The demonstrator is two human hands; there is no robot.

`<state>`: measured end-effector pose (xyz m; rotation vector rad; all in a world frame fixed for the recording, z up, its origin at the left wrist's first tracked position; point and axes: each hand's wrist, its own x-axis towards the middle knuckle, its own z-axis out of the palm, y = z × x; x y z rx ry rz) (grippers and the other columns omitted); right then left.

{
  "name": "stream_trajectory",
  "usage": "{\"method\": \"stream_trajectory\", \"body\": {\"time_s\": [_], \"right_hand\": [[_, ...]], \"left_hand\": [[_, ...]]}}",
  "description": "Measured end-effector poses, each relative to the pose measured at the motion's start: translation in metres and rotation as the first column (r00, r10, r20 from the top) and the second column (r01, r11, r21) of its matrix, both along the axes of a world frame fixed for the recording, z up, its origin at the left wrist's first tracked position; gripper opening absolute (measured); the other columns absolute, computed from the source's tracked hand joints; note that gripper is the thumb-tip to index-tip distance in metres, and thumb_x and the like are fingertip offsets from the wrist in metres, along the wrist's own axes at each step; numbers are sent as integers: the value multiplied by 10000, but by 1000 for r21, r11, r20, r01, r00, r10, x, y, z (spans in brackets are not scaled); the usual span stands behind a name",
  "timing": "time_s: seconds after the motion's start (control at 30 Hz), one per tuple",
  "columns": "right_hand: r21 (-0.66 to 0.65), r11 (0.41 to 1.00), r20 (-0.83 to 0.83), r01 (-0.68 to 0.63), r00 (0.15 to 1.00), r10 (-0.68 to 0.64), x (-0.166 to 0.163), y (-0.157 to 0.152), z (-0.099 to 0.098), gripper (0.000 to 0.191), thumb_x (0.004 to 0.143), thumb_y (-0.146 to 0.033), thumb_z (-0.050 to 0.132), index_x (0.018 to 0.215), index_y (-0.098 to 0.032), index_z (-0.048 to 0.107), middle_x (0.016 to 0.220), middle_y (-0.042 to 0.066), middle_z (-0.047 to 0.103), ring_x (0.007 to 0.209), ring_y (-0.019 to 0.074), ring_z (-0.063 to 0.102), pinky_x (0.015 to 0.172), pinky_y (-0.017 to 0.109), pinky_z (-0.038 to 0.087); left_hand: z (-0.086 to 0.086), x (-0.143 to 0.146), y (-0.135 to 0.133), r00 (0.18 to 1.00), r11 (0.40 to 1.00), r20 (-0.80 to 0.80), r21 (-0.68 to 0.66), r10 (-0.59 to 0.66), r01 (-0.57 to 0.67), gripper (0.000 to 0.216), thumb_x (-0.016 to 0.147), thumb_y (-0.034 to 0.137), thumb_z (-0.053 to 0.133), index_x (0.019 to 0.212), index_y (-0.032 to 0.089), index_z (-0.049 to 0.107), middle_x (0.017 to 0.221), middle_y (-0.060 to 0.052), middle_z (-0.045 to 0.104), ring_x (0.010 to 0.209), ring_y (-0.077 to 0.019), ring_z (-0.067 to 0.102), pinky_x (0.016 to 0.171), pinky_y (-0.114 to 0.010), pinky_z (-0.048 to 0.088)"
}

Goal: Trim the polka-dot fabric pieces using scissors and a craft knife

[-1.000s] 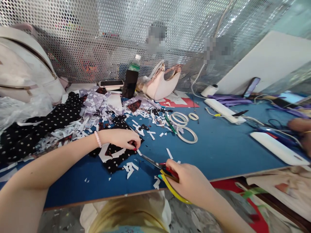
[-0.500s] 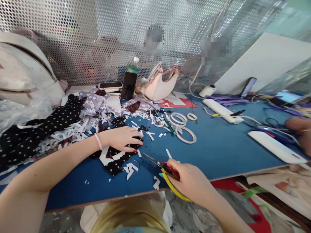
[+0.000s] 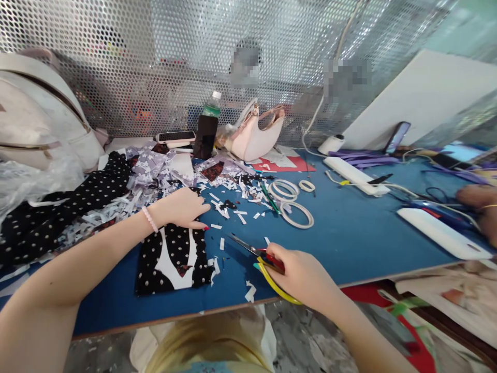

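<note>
My left hand lies with fingers stretched flat on the top edge of a black polka-dot fabric piece with a white paper shape on it, spread on the blue table. My right hand is closed round the yellow and red handles of scissors, whose blades point left toward the fabric and rest near the table surface. Small white paper scraps lie scattered around both hands.
More polka-dot cloth and shredded paper pile up at the left. Tape rings, a dark bottle, a phone, a pink bag and white power strips sit behind. Another person's hand is at the right edge.
The crumpled polka-dot piece has been spread out flat in front of me. My left hand shifted up and left and opened flat on it. The scissors hand barely moved.
</note>
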<state>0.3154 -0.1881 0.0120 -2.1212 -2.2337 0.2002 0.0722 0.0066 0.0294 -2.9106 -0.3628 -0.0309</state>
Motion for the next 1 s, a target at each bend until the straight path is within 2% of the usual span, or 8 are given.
{"method": "stream_trajectory", "body": {"time_s": [0.07, 0.13, 0.27, 0.37, 0.5, 0.8, 0.9, 1.0], "right_hand": [[2, 1000, 11, -6, 1000, 6, 0, 4, 0, 103, 845, -331, 527, 815, -234, 542, 616, 10, 650, 545, 192, 623, 486, 251, 273], [-13, 1000, 19, -11, 1000, 11, -2, 8, 2, 103, 845, -329, 534, 805, -234, 538, 589, 0, 625, 537, 188, 614, 485, 251, 262], [-34, 999, 37, -14, 999, 15, -7, 14, 6, 112, 845, -336, 545, 806, -231, 533, 593, -3, 620, 555, 188, 616, 494, 248, 257], [-28, 999, 37, -25, 999, 26, -10, 16, 8, 117, 845, -341, 544, 803, -232, 536, 580, -4, 611, 544, 185, 606, 491, 248, 250], [-46, 998, 43, -32, 998, 34, -12, 17, 7, 120, 844, -337, 551, 796, -230, 526, 584, -1, 614, 553, 189, 604, 496, 248, 248], [-51, 995, 16, -81, 997, 82, -15, 10, 2, 96, 851, -305, 547, 801, -230, 516, 587, -8, 609, 556, 179, 593, 498, 247, 237], [-40, 995, 17, -92, 996, 93, -15, 8, 2, 93, 853, -301, 542, 800, -230, 513, 581, -11, 603, 549, 177, 588, 494, 247, 228], [-47, 994, 2, -101, 995, 101, -14, 7, 2, 110, 863, -311, 533, 792, -231, 507, 604, -5, 620, 557, 178, 592, 498, 249, 234]], "left_hand": [[9, -3, 0, 999, 999, -35, -36, 26, -27, 442, 877, 588, 582, 848, 151, 642, 779, -79, 637, 681, -205, 583, 559, -283, 305], [17, -5, -1, 997, 988, -68, -149, 22, -32, 354, 878, 524, 616, 859, 172, 658, 853, -54, 643, 723, -186, 588, 554, -274, 294], [19, -5, -4, 997, 891, -76, -453, 3, -37, 142, 843, 327, 682, 803, 192, 667, 825, -6, 619, 706, -143, 556, 568, -247, 314], [14, -3, -5, 997, 837, -73, -546, -21, -23, 82, 811, 206, 678, 741, 175, 648, 768, 4, 589, 652, -125, 524, 560, -233, 338], [11, -2, -5, 995, 788, -48, -614, -85, 37, 111, 801, 104, 619, 713, 170, 635, 800, 2, 591, 646, -107, 525, 597, -207, 392], [11, 0, -5, 987, 714, 4, -690, -160, 118, 92, 827, 111, 600, 778, 179, 637, 707, 30, 615, 610, -98, 550, 581, -184, 410], [9, -1, -10, 987, 740, 52, -655, -151, 148, 81, 859, 141, 582, 803, 182, 624, 734, 21, 630, 638, -106, 565, 604, -192, 425], [3, -4, -19, 985, 814, 140, -557, -101, 163, 101, 921, 167, 509, 857, 179, 587, 847, -26, 638, 749, -141, 573, 679, -229, 443]]}}
